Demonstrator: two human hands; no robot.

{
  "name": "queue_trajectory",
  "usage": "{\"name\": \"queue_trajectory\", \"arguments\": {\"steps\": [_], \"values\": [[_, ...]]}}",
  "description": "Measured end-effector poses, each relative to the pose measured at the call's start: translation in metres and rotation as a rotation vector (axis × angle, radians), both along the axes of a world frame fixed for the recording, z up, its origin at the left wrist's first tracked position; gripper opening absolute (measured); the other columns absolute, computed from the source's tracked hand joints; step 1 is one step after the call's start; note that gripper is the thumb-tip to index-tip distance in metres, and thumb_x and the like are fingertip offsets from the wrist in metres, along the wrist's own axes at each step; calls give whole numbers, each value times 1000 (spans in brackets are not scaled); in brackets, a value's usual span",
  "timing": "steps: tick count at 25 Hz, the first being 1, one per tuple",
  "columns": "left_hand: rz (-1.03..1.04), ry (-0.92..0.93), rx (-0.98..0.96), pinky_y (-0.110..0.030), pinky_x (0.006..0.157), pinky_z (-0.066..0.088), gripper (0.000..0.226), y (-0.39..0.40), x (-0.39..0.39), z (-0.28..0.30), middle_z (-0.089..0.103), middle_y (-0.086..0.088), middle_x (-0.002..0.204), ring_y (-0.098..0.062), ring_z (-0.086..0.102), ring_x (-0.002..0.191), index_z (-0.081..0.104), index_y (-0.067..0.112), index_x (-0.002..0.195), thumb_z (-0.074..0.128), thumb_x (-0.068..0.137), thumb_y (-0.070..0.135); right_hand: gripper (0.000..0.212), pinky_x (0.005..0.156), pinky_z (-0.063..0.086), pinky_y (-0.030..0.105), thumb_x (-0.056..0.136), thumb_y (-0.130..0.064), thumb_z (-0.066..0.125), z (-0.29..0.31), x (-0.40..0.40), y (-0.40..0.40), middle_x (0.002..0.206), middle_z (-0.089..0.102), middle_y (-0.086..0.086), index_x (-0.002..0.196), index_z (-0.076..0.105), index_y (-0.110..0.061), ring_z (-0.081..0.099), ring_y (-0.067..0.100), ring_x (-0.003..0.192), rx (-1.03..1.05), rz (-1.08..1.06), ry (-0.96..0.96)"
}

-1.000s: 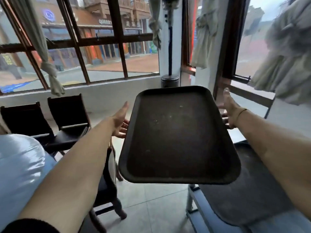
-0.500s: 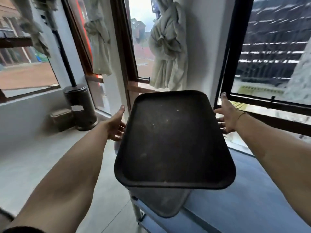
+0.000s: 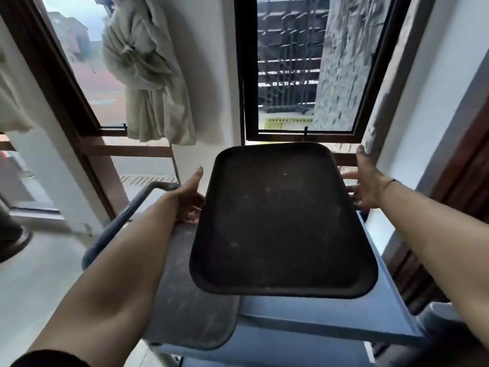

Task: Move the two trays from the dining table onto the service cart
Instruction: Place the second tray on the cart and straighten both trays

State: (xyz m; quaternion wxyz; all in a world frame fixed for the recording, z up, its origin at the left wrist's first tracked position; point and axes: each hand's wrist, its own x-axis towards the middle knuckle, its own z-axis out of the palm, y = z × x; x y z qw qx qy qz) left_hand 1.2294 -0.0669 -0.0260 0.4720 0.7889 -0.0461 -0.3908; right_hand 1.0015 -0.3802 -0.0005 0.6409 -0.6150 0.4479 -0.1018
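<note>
I hold a dark brown rectangular tray (image 3: 280, 223) level in the air, above the blue-grey service cart (image 3: 317, 321). My left hand (image 3: 189, 197) grips the tray's left edge and my right hand (image 3: 366, 181) holds its right edge, thumbs up. A second dark tray (image 3: 185, 300) lies flat on the cart's top at the left, partly under the held tray. The dining table is out of view.
The cart's blue handle bar (image 3: 127, 215) sticks out to the left. Behind the cart are dark-framed windows (image 3: 304, 75), a tied-up pale curtain (image 3: 148, 83) and a white wall. A brown wooden panel (image 3: 465, 181) stands close on the right. Grey floor (image 3: 31, 282) lies to the left.
I have turned right with the tray in both hands. The chairs and round table have left the view, and the cart with its first tray is now right below the held tray.
</note>
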Motion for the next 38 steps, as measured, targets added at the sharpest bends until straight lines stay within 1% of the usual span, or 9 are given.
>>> {"name": "queue_trajectory", "arguments": {"steps": [3,10,15,21,25,28,30,33,38], "values": [[-103,13,7,-33,64,51,120,-40,-4,-10,63,-20,108,-25,60,75,61,-11,120,16,77,92,96,64,43,31,71,-93,17,-4,-35,-22,82,57,8,108,60,-15,53,21,69,4,-68,-9],[-216,35,17,-32,67,49,117,-110,-20,-27,64,-13,93,-24,59,78,61,-7,121,16,77,91,100,72,47,38,72,-92,17,-24,-80,-70,101,62,12,115,58,-12,58,25,90,25,-168,3],[-215,77,59,-34,76,47,109,-135,-34,-55,60,-13,99,-24,54,86,63,-2,115,18,79,90,97,72,49,36,71,-92,21,-54,-93,-99,92,63,10,107,64,-13,59,23,85,64,-215,4],[-142,170,116,-24,51,48,99,-142,-53,-107,58,-7,65,-18,52,53,63,2,96,22,78,90,93,65,47,36,72,-91,25,-113,-88,-121,96,67,10,101,65,-12,62,24,87,138,-206,73],[-84,193,157,-24,50,47,87,-144,-61,-139,54,-4,57,-17,50,44,58,8,87,27,78,89,93,64,46,36,71,-91,28,-151,-84,-131,100,68,11,102,65,-12,62,25,91,191,-189,133],[-49,218,163,-27,58,41,80,-147,-65,-163,46,-3,63,-17,44,52,52,13,79,28,79,89,92,64,45,35,72,-90,26,-178,-84,-134,104,67,11,105,64,-12,62,24,90,235,-138,214],[-52,211,196,-30,61,36,77,-148,-69,-178,42,-3,66,-17,39,56,49,15,76,26,79,89,90,70,50,36,74,-89,25,-192,-86,-134,105,66,11,101,64,-13,61,23,87,243,-118,261],[-57,256,218,-26,55,34,75,-150,-73,-197,39,-1,62,-15,34,51,46,17,69,26,80,88,86,97,47,43,76,-88,25,-211,-88,-136,109,65,12,98,61,-13,62,23,95,229,-91,292],[-70,283,238,-29,57,37,76,-153,-73,-221,43,-4,69,-17,40,58,50,15,73,26,81,87,78,67,54,35,79,-86,26,-230,-89,-137,91,65,13,90,58,-15,63,24,80,221,-61,349]]}}
